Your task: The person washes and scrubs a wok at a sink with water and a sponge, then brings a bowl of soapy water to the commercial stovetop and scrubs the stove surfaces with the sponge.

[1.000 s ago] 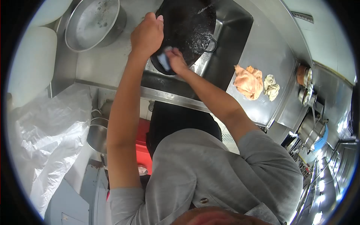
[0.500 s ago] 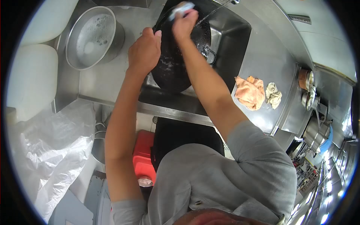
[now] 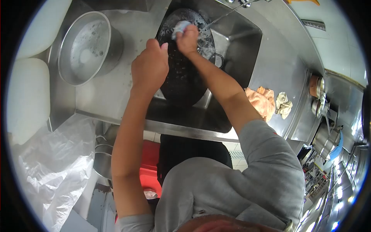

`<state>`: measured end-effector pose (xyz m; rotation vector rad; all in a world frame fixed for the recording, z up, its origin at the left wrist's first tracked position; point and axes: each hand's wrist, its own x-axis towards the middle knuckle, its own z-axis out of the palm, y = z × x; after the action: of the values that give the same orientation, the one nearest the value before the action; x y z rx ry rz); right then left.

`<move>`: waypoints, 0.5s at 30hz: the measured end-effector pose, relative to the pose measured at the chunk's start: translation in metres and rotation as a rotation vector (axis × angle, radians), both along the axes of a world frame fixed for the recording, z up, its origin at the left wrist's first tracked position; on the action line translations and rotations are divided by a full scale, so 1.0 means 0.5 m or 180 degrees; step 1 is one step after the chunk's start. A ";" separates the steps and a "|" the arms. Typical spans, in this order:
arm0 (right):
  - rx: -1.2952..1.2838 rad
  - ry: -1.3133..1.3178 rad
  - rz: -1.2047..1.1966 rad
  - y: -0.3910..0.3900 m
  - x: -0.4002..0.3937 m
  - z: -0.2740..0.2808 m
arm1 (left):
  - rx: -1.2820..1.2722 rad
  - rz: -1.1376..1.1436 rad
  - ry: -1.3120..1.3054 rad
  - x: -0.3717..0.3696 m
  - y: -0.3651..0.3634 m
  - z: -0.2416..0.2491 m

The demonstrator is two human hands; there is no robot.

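Observation:
A large dark, round wok-like pan (image 3: 183,83) is tilted in the steel sink (image 3: 241,54), with wet foam over its upper part. A small loop handle (image 3: 219,60) shows at its right side. My left hand (image 3: 150,71) is closed at the pan's left edge; the exact part it grips is hidden under the fingers. My right hand (image 3: 188,40) is closed round a pale, crumpled scrubbing cloth (image 3: 179,30), pressed against the pan's upper surface. A thin stream of water (image 3: 219,20) runs from the tap (image 3: 244,4) onto the pan, right of the cloth.
A steel pot (image 3: 114,48) with sudsy water stands left of the sink. An orange cloth (image 3: 262,103) and a whitish cloth (image 3: 284,105) lie on the right counter. White plastic containers (image 3: 29,96) line the left side, above a clear plastic sheet (image 3: 58,162).
My right hand and the cloth have moved down and slightly left over the pan, from its upper edge. My left hand stays at the pan's edge. The view has shifted slightly.

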<state>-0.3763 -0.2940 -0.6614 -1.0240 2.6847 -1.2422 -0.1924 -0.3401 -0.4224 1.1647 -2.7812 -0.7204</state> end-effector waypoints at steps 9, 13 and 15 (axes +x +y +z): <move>0.2089 -0.0179 -0.0568 0.198 -0.081 -0.042 | 0.0177 0.0192 0.0079 -0.017 0.010 -0.001; 0.0643 -0.0067 -0.0945 0.068 -0.120 -0.065 | 0.0170 0.0168 0.0075 -0.016 0.005 -0.006; -0.0103 0.0186 -0.0727 -0.048 -0.108 -0.043 | 0.0146 0.0253 0.0208 -0.026 0.005 -0.017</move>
<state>-0.4301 -0.3180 -0.6831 -0.7856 2.9031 -1.3125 -0.2054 -0.3374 -0.4307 1.2284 -2.6624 -0.8034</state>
